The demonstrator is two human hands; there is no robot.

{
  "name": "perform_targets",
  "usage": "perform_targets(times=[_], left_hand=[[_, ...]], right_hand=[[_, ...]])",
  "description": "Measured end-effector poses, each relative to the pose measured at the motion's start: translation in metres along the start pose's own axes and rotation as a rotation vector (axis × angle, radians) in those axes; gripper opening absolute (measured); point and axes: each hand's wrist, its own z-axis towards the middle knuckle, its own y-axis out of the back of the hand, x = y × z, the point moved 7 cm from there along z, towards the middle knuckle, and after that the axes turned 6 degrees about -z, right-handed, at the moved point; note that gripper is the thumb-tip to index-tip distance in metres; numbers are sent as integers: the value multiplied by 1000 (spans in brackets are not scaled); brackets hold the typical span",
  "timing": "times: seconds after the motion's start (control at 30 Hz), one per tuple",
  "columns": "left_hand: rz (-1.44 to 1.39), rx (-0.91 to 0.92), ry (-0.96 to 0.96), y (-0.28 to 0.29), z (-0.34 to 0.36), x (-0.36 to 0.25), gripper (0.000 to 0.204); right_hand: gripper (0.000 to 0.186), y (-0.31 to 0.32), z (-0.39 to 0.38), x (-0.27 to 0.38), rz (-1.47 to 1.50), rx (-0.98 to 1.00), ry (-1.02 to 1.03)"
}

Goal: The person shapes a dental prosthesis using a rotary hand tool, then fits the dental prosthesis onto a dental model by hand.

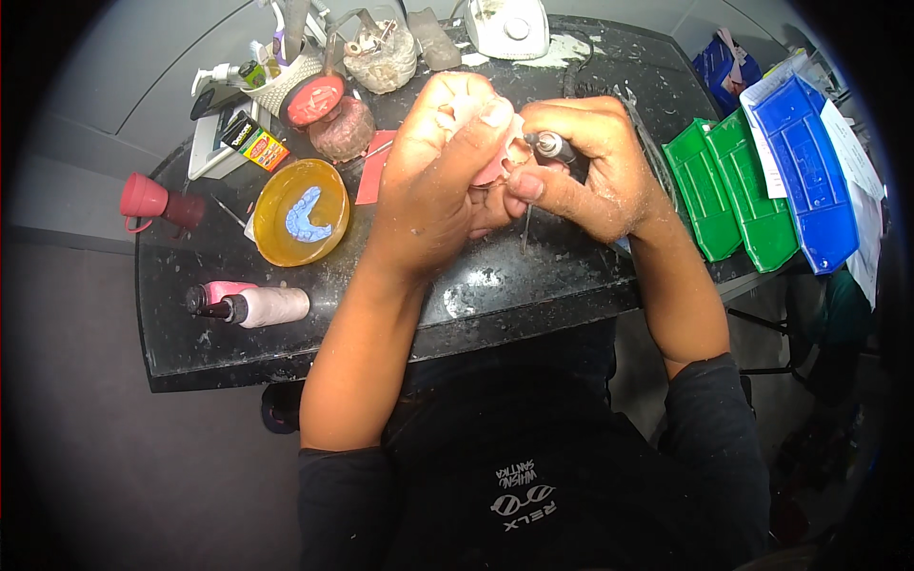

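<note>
Above the black worktable [562, 276], both of my hands are raised close together. My left hand [428, 176] is closed around a pink piece [493, 169] that looks like a denture base, its fingers hiding most of it. In my right hand [605, 171] is a rotary handpiece [554, 147], gripped between thumb and fingers and held against or very near the pink piece's right side. Its working tip is hard to make out. My right thumb meets the fingertips of my left hand. A pink sheet [373, 179] lies on the table just left of my left wrist.
To the left, a yellow bowl [270, 243] holds a blue horseshoe-shaped mould [307, 217]. Two squeeze bottles [276, 307] lie nearer me; a pink cup [146, 197] stands at the left edge. Jars [381, 59] line the back. Green trays [752, 205] and a blue tray [807, 176] are right.
</note>
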Motion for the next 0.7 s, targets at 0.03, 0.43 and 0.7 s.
perform_targets(times=[0.03, 0.43, 0.7], left_hand=[[7, -1, 3, 0, 0, 0, 21], [-114, 60, -5, 4, 7, 4, 20], [68, 43, -39, 6, 6, -1, 24]], right_hand=[[28, -1, 0, -1, -15, 29, -23], [13, 10, 1, -1, 205, -68, -91], [6, 15, -3, -8, 275, -119, -173]])
